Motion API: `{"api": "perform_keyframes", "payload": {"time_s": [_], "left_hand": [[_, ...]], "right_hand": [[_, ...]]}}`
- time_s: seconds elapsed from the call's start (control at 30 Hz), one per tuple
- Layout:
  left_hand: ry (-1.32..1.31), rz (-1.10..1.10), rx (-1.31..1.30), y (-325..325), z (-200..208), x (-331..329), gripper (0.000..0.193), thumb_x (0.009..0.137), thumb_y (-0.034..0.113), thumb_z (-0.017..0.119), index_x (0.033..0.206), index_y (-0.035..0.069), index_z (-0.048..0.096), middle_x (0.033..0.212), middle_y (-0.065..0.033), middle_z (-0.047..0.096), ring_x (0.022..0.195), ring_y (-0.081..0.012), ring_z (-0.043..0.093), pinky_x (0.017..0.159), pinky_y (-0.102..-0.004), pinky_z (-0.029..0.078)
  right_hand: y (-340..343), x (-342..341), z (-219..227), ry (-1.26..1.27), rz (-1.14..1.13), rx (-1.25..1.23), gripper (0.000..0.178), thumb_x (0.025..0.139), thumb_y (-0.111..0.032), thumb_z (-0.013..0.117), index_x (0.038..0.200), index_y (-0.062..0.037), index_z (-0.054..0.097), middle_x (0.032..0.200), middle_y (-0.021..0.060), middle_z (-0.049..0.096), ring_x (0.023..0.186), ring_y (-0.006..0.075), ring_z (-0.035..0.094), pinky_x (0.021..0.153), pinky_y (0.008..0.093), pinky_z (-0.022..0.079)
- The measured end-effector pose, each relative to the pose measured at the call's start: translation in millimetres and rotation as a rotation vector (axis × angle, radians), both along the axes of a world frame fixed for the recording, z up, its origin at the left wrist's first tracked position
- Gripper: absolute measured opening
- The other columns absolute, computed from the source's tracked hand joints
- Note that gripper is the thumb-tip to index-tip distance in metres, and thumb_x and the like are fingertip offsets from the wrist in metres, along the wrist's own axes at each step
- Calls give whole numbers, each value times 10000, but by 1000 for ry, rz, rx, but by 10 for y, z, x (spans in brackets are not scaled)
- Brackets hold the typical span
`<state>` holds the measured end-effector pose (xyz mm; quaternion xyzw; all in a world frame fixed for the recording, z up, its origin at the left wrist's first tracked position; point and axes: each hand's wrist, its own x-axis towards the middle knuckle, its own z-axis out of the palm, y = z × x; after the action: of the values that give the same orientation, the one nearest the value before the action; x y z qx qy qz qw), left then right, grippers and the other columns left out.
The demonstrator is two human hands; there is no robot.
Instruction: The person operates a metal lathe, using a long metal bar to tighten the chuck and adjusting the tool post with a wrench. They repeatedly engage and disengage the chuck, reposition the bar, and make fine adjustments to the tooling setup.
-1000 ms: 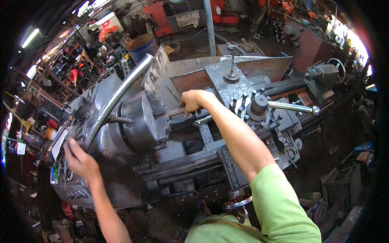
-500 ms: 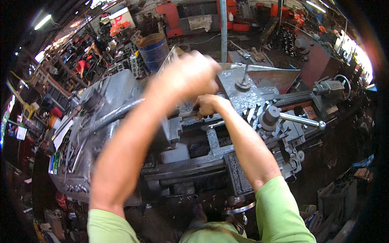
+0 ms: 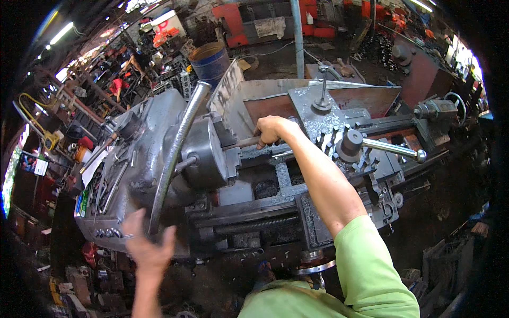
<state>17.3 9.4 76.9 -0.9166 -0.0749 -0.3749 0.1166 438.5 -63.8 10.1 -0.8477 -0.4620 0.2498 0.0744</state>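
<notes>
A lathe chuck (image 3: 204,159) with stepped jaws juts from the grey headstock (image 3: 164,114). A chuck key stands in its side, with a long, rough metal bar (image 3: 176,143) as cross handle, tilted with its top to the right. My left hand (image 3: 150,246), blurred, is beside the bar's lower end, fingers and thumb spread, holding nothing I can see. My right hand (image 3: 274,131) is closed round a slim rod (image 3: 244,143) that reaches out from the chuck jaws. My fingers hide the rod's far end.
Right of my hand, the tool post (image 3: 351,146) carries a ball-ended lever (image 3: 395,148) amid metal chips. A plate with an upright stud (image 3: 321,106) lies behind it. Loose tools (image 3: 111,188) cover the headstock's left end. A blue drum (image 3: 209,63) and a pole (image 3: 298,40) stand beyond.
My left hand has swept from above the chuck down to the lower left. The bar, blurred and lying flatter before, now stands steeper. My right hand stays at the rod.
</notes>
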Motion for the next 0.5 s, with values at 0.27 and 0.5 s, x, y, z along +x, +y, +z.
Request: {"api": "perform_keyframes", "payload": {"time_s": [0.27,0.5], "left_hand": [[-126,272,-63,881,-355,288,407,778,74,731,1176,99,650,950,-188,707,788,-400,683,675,-473,527],[-17,157,259,1671,471,1018,390,724,57,705,1108,27,641,997,-157,632,984,-349,584,934,-450,448]], "right_hand": [[-55,-13,-57,-45,15,41,517,752,-314,827,1235,-169,709,1166,158,713,1104,347,669,947,436,534],[-86,-57,-97,-72,-19,145,530,757,-303,833,1251,-168,696,1235,164,683,1157,342,648,975,441,526]]}}
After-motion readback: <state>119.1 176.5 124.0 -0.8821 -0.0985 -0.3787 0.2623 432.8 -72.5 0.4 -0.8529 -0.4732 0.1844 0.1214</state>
